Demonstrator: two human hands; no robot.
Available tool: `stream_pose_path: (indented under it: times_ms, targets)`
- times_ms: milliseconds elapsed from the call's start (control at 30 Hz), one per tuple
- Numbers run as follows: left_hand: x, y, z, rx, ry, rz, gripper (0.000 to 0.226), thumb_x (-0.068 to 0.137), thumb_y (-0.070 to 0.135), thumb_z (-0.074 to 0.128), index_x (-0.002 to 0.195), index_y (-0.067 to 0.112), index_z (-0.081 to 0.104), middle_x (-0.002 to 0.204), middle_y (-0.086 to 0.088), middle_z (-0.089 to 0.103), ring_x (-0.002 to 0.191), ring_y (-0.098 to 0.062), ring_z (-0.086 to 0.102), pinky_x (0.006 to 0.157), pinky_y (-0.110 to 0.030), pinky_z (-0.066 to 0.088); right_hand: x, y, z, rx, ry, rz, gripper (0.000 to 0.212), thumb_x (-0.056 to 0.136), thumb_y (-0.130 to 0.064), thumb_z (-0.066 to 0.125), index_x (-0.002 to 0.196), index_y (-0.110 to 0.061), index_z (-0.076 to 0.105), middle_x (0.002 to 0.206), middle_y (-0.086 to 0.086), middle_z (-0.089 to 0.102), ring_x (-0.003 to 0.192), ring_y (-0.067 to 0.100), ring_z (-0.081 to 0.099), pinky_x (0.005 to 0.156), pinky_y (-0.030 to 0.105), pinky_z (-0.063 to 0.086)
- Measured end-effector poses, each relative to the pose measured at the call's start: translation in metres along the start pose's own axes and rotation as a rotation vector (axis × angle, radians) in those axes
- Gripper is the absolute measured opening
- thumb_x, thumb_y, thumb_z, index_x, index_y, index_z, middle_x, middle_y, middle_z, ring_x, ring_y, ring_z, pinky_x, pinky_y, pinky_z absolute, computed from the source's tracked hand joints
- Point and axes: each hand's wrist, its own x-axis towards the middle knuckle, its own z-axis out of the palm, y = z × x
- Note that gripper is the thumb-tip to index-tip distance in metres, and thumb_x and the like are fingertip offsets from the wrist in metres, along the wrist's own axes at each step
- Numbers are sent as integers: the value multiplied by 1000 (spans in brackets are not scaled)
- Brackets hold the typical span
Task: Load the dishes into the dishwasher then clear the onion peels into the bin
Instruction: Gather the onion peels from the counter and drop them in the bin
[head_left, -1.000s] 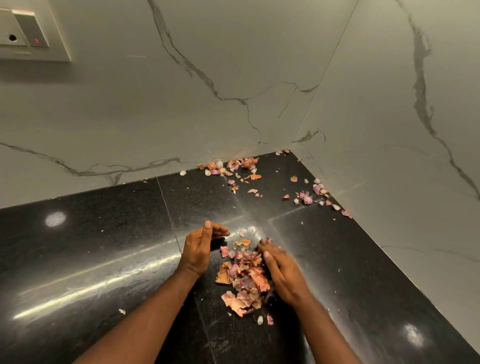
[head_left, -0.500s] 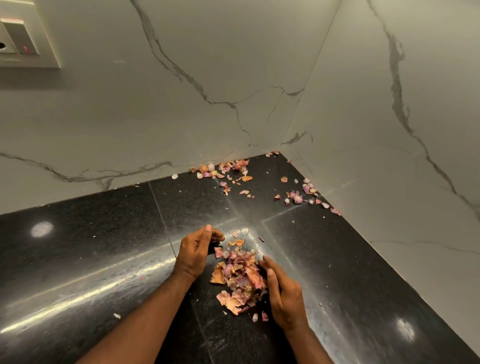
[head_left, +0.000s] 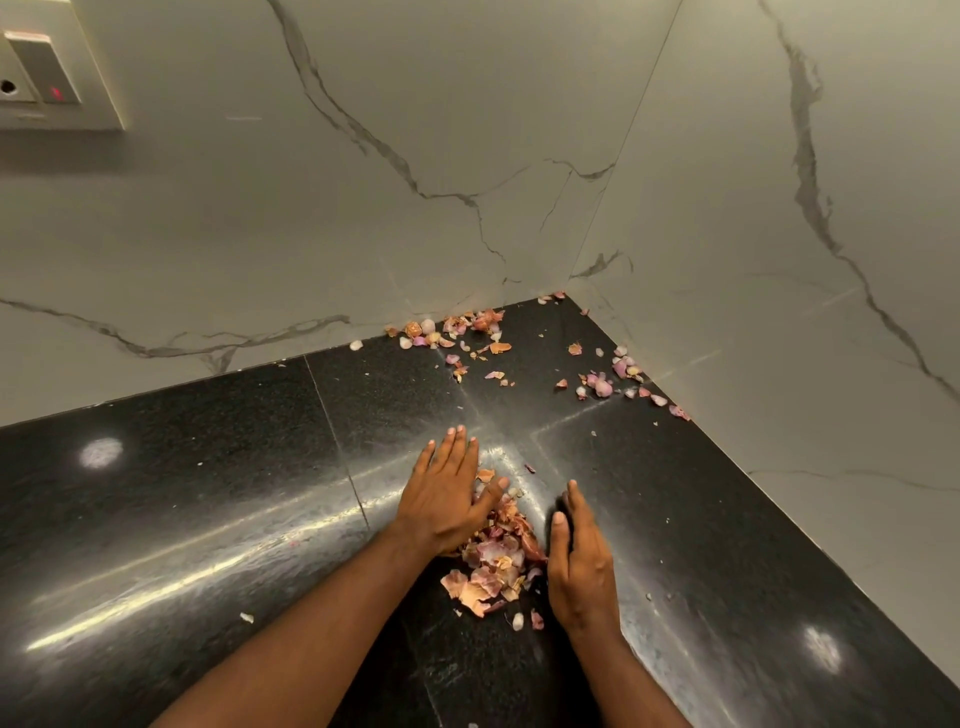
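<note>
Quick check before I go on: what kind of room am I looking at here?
Most likely a home kitchen: a polished black stone counter set in a corner of marble-look wall tiles, a wall socket, and onion peels on the counter.

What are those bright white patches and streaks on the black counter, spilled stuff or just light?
Head view: just light. Two soft round ceiling-lamp reflections and a long glare streak sit on the glossy countertop; the onion peels between the hands stay sharp.

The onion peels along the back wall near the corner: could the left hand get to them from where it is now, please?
Probably yes. The left hand lies flat beside the near pile, and only bare counter separates it from the back-wall peels.
</note>
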Motion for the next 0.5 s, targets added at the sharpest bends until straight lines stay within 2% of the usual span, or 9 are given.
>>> stream_pose_path:
  times_ms: [100,167,233,300,367,433,500]
  targets:
    - [-11,6,1,41,-102,217,86,99,76,2,165,22,-6,169,0,-18,158,-15,-16,128,-36,-11,-4,1,-1,-12,-9,-29,53,110,-38,40,161,-25,35,158,0,48,140,4,44,111,21,36]
    - [-18,5,4,-8,-108,309,79,103,73,11,166,27,5,173,4,-4,159,-9,-7,130,-34,-5,-3,2,-2,-3,-2,-12,51,111,-37,41,161,-25,36,158,1,49,140,5,45,111,21,37]
    - [-22,1,4,-182,-55,314,73,103,73,16,163,32,28,171,8,23,157,-4,14,130,-36,13,-1,1,-1,-12,-11,-13,50,111,-37,41,160,-26,37,158,0,49,140,4,45,111,22,37]
    - [-24,-2,0,-437,35,268,62,105,68,24,152,35,48,155,12,50,144,0,38,121,-34,32,-1,0,0,-15,-17,-16,50,111,-36,41,159,-25,39,157,0,50,138,3,45,110,20,37]
    - [-24,-4,-1,-599,184,183,49,107,57,35,142,32,57,140,13,59,132,1,45,112,-33,42,-2,1,0,-20,-14,-20,49,111,-36,40,159,-24,40,156,0,51,139,4,46,110,19,36]
    - [-22,-2,2,-535,303,86,48,106,54,36,142,29,57,141,10,57,135,-5,40,115,-41,39,-3,1,0,-29,-13,-20,49,111,-37,40,158,-24,41,156,-1,51,139,5,46,110,19,35]
    - [-21,1,6,-392,272,44,58,105,54,32,151,24,50,155,5,48,149,-12,30,127,-40,21,-2,0,0,-33,-15,-22,48,111,-37,39,158,-24,42,155,-1,52,137,3,45,109,20,37]
